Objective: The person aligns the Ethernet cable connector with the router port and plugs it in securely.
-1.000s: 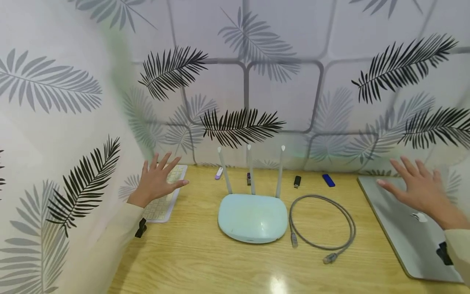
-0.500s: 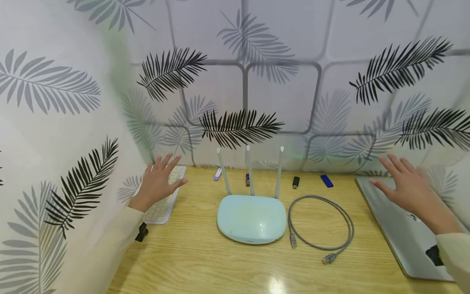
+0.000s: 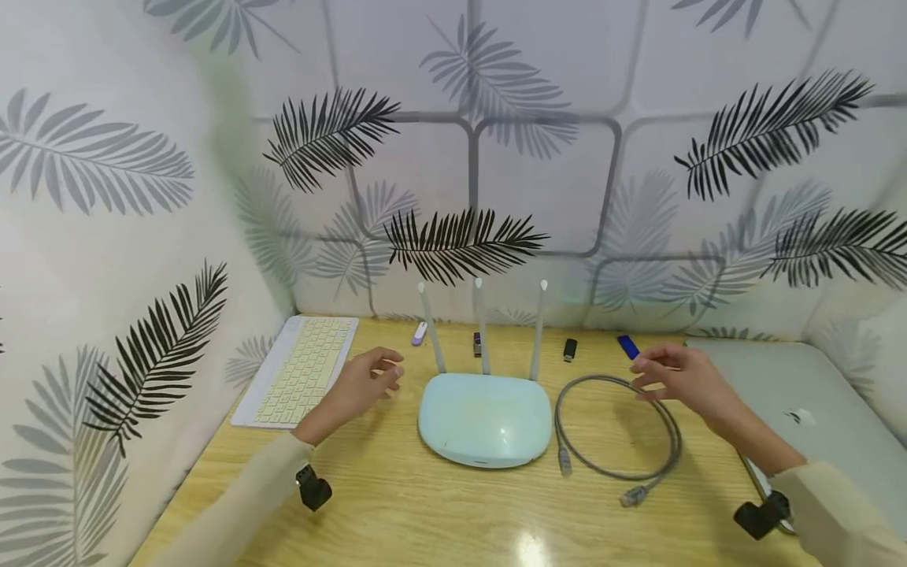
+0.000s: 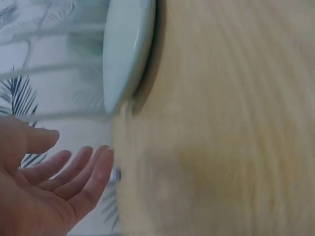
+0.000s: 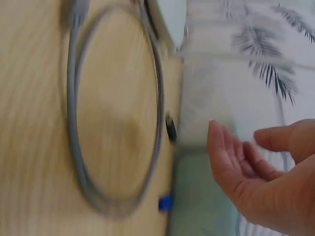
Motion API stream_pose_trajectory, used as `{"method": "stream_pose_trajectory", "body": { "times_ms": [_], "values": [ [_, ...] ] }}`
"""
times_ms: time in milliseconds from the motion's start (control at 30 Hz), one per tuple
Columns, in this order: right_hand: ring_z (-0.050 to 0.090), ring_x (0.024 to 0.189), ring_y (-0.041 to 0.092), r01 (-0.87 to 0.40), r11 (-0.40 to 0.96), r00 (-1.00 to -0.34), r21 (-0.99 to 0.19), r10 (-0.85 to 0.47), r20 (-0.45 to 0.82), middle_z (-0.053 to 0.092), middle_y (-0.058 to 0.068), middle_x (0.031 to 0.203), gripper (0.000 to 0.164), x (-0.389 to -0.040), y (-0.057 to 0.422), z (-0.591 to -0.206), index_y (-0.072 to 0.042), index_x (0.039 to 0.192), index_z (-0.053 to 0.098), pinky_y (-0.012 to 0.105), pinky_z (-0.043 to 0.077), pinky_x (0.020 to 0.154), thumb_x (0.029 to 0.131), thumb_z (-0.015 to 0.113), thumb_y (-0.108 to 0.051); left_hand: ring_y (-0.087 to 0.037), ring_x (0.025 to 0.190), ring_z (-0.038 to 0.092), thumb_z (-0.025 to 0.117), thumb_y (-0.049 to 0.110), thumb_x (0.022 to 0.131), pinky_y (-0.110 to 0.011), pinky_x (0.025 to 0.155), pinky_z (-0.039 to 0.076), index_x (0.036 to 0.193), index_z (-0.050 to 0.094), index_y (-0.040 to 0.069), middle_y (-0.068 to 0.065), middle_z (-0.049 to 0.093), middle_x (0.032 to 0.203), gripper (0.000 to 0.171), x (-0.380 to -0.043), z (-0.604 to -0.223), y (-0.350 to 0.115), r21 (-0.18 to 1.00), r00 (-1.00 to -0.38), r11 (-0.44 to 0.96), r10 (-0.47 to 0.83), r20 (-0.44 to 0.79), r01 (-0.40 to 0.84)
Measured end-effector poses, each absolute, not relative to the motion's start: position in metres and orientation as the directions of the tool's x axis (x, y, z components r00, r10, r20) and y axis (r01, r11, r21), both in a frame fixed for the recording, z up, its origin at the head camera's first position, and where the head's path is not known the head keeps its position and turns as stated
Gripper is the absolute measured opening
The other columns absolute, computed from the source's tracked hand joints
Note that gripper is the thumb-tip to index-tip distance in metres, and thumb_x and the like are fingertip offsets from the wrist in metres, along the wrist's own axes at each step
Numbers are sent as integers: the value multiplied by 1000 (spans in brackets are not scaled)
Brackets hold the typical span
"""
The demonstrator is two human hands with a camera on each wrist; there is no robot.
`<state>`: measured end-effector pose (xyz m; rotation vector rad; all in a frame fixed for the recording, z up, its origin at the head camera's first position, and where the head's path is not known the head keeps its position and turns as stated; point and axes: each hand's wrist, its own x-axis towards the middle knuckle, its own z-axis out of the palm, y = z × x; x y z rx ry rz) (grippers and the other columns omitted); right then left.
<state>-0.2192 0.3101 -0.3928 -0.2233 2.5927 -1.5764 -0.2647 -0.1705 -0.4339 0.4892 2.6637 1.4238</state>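
Observation:
My left hand (image 3: 363, 384) hovers between the keyboard and the router, its fingers loosely bent with nothing between them. The pale blue router (image 3: 485, 419), with three upright antennas, stands just to its right. My right hand (image 3: 682, 378) is over the far right part of a coiled grey network cable (image 3: 615, 476), fingers relaxed and holding nothing. In the right wrist view, thumb and fingers of that hand stand apart. A blue USB stick (image 3: 627, 346) lies just beyond its fingertips.
A white keyboard (image 3: 301, 370) lies at the left by the wall. A silver laptop (image 3: 815, 394), lid down, lies at the right, partly behind the right arm. Along the back are a black USB stick (image 3: 570, 350), a purple-and-white one (image 3: 420, 334) and a dark purple one (image 3: 478, 343).
Both hands have moved inward: the left from over the keyboard toward the router, the right from over the laptop toward the cable. Their spread fingers have relaxed and bent.

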Motion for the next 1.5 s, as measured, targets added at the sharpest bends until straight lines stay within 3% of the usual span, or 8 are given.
{"method": "stream_pose_trajectory", "body": {
  "times_ms": [167,367,533,767,1033,1200,1333,1500],
  "values": [
    [70,97,20,134,305,-946,-943,-243,-214,65,13,110,30,-220,269,-402,10,117,51,44,58,84,103,51,-16,-36,96,69,55,16,101,-40,74,60,136,47,-7,-29,58,125,42,-249,-443,-150,904,-954,420,294,-53,79],
    [71,94,27,147,290,-925,-945,-299,-236,65,22,110,34,-223,231,-414,13,122,50,45,59,81,101,53,-14,-20,78,70,59,19,99,-36,67,60,144,44,0,-27,58,127,51,-240,-452,-134,921,-961,383,221,-168,-73],
    [71,84,32,62,405,-944,-912,-274,-186,62,26,105,36,-225,205,-423,13,120,54,42,60,73,97,61,-13,-15,66,68,68,23,94,-32,59,59,139,51,6,-22,63,120,51,-240,-459,-127,911,-965,409,209,-162,-64],
    [67,71,21,-14,672,-968,-741,-194,-158,63,24,102,41,-231,186,-430,9,119,52,34,58,64,91,71,-15,-15,56,64,72,19,90,-32,54,57,129,58,4,-18,61,107,44,-243,-465,-122,892,-969,452,217,-119,-9],
    [65,55,22,-16,652,-954,-758,-236,-183,60,13,74,33,-230,181,-433,4,95,54,35,55,55,84,77,-16,-13,57,63,70,14,91,-30,53,56,123,61,-3,-20,64,104,37,-245,-459,-124,835,-958,535,286,-35,130],
    [66,51,20,46,690,-949,-723,-196,-248,64,13,69,36,-225,177,-429,0,85,52,34,55,54,80,81,-21,-14,58,64,70,13,90,-30,51,56,124,63,-3,-21,67,103,38,-251,-455,-125,809,-949,561,315,-14,174],
    [67,51,20,87,662,-937,-744,-200,-287,67,14,68,36,-219,178,-427,1,83,53,35,56,52,81,81,-21,-16,53,66,71,18,91,-31,51,57,128,61,2,-17,68,96,42,-259,-455,-127,824,-947,552,315,-66,126],
    [69,56,25,-5,602,-908,-799,-338,-248,69,17,71,31,-221,195,-418,4,88,58,40,59,57,88,74,-22,-18,52,65,65,29,95,-33,53,57,128,54,1,-13,68,81,45,-257,-450,-146,831,-937,556,285,-203,-11]
  ]
}}
